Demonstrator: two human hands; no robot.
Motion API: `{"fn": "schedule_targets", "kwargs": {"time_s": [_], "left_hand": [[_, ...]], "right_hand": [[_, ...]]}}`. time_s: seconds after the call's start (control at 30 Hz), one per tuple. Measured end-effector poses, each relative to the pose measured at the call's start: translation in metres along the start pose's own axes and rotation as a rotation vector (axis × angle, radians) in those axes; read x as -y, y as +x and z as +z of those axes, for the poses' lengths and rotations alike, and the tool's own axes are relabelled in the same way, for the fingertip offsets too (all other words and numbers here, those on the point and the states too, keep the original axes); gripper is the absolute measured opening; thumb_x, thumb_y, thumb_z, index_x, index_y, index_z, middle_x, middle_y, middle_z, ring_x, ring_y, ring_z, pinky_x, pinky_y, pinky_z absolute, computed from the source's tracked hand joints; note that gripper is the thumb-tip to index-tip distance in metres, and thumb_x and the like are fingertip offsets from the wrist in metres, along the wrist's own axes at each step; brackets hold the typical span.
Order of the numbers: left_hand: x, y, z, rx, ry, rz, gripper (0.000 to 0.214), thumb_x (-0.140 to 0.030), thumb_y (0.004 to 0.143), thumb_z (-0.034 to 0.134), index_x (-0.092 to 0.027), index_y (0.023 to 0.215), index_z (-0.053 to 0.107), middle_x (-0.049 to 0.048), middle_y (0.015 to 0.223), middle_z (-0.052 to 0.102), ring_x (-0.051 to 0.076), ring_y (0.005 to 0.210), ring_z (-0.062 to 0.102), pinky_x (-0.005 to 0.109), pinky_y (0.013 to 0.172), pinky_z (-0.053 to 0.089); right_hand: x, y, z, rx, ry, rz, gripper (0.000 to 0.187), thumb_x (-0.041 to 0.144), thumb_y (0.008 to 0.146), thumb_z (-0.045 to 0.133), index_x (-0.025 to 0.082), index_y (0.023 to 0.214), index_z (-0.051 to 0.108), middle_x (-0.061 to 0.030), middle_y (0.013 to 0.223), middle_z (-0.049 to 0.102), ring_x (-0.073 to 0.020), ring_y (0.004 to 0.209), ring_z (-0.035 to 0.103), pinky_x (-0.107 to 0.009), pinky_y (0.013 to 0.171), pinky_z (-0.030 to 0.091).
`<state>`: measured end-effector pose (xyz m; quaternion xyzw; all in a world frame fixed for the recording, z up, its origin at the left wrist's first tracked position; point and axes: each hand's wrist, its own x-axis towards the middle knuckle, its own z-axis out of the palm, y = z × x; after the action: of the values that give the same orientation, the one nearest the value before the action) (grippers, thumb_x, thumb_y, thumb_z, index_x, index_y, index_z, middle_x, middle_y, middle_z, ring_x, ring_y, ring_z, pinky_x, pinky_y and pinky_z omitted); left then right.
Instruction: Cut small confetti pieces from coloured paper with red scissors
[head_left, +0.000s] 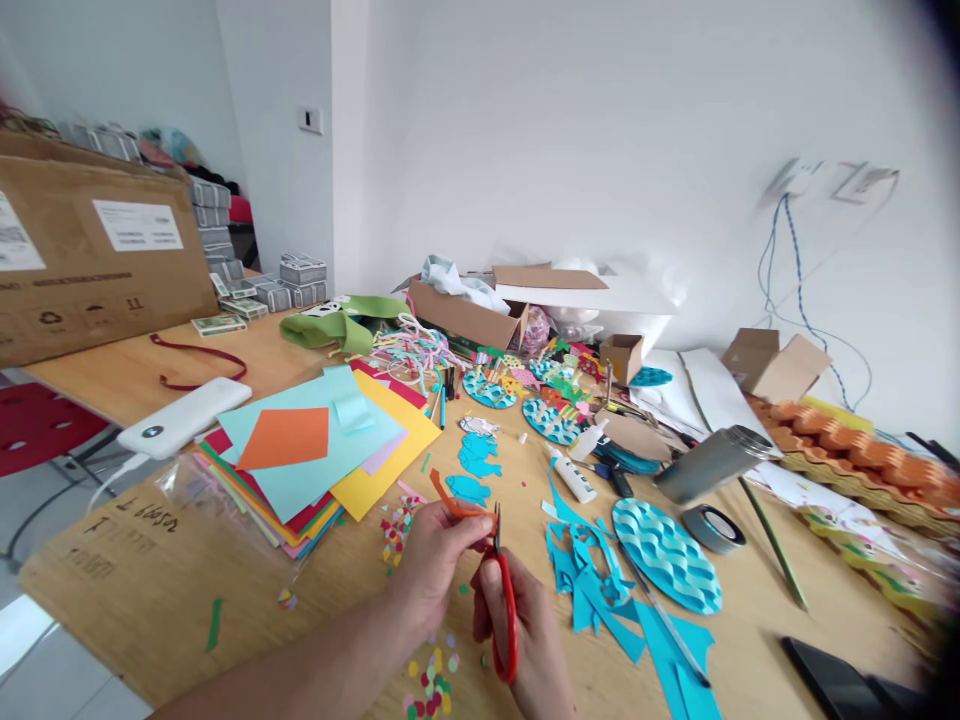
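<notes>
Between the thumb and fingers of my left hand [435,555] is a narrow orange paper strip [444,492], its free end pointing up and left. My right hand [529,620] grips the handles of red-handled scissors [510,630]. The scissor blades point upward beside my left fingertips, at the paper's right end. Just beyond my hands lie blue paper fish cutouts [478,455] and a small white fish drawing [478,427]. Coloured paper dots [431,685] are scattered below my hands, with more confetti [397,530] left of them.
Stacked coloured paper [285,490] with an orange sheet [289,438] lies left, beside a white power bank [185,418]. To the right are blue scraps [589,575], a wavy blue oval [667,555], a glue bottle [576,480], tape [714,528] and a metal flask [712,465].
</notes>
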<state>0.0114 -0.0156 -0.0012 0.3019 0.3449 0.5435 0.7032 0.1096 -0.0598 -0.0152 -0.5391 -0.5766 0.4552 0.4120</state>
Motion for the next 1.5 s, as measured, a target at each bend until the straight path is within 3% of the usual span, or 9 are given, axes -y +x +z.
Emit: {"fn": "schedule_targets", "kwargs": {"time_s": [0.2,0.5,1.5], "left_hand": [[-0.0001,-0.0002,0.0003,0.004,-0.009,-0.003,0.011,-0.023,0.063,0.064,-0.013,0.061,0.06,0.0002,0.056,0.056,0.012,0.058,0.05,0.024,0.06,0.039],[-0.0031,-0.0017,0.0001,0.121,-0.005,-0.016,0.01,-0.022,0.068,0.06,-0.013,0.065,0.06,0.0005,0.061,0.057,0.011,0.059,0.049,0.024,0.061,0.039],[-0.0001,0.0019,-0.003,0.066,0.025,-0.016,0.011,-0.024,0.063,0.063,-0.013,0.065,0.064,0.0011,0.061,0.06,0.013,0.06,0.051,0.025,0.062,0.04]], "right_hand": [[-0.0018,-0.0003,0.0009,-0.006,0.026,0.013,0.043,0.057,0.082,0.039,0.017,0.068,0.043,0.0041,0.045,0.048,-0.0068,0.038,0.039,-0.017,0.036,0.027],[-0.001,0.0003,0.001,-0.013,0.018,0.029,0.043,0.058,0.082,0.038,0.018,0.065,0.04,0.0053,0.042,0.045,-0.0074,0.037,0.039,-0.017,0.036,0.027],[0.0026,0.0001,-0.0019,0.0,0.023,0.033,0.045,0.062,0.077,0.043,0.018,0.066,0.043,0.0039,0.044,0.048,-0.009,0.038,0.043,-0.018,0.038,0.03]]}}
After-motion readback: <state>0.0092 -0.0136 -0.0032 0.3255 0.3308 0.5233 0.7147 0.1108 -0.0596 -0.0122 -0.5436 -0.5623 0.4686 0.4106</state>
